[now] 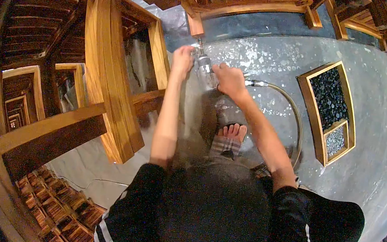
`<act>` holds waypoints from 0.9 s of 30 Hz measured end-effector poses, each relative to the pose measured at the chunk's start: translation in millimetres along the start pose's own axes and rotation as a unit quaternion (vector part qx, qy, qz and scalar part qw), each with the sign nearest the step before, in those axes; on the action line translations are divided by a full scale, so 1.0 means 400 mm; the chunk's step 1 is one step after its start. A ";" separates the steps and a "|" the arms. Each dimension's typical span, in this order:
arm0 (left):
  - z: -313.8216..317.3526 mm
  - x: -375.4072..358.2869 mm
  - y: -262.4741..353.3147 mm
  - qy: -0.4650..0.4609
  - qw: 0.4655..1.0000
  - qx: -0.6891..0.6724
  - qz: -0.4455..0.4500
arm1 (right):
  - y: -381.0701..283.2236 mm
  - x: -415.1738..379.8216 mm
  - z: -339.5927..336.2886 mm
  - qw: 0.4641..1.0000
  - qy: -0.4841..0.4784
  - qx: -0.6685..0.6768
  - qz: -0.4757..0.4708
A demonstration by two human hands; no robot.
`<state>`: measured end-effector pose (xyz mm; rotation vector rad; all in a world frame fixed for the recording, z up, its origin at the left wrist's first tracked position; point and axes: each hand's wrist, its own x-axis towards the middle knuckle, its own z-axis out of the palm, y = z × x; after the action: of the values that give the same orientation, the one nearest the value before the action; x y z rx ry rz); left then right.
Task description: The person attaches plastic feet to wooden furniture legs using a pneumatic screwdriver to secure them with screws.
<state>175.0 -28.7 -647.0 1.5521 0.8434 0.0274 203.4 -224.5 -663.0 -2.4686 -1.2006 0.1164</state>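
Note:
Both arms reach forward over a grey floor. My left hand [183, 58] and my right hand [229, 79] close together around a metal air tool [204, 69] held upright between them. The tool's tip [199, 44] points at the foot of a wooden frame piece [194, 24]. An air hose [295, 115] runs from a fitting by my right hand and curves away to the right and back toward me.
A wooden chair frame [112, 72] stands at the left, with more stacked frames behind it. A wooden tray [331, 111] of dark screws and silver fasteners lies on the floor at the right. My foot in a sandal [231, 136] rests below the hands.

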 end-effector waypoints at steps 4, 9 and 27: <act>-0.054 -0.199 -0.085 -0.088 0.976 0.171 -0.105 | 0.001 -0.006 0.010 0.997 0.068 0.020 -0.003; 0.048 -0.285 -0.148 -0.189 0.942 -0.164 -0.224 | -0.001 -0.003 0.015 0.998 0.062 0.031 0.009; 0.119 -0.319 -0.158 -0.074 0.945 -0.292 -0.131 | 0.000 0.000 -0.008 0.999 0.035 0.030 -0.001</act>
<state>74.4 -140.2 -653.7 0.8685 0.8220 -0.0296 204.2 -225.3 -660.2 -2.3996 -1.1534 0.0641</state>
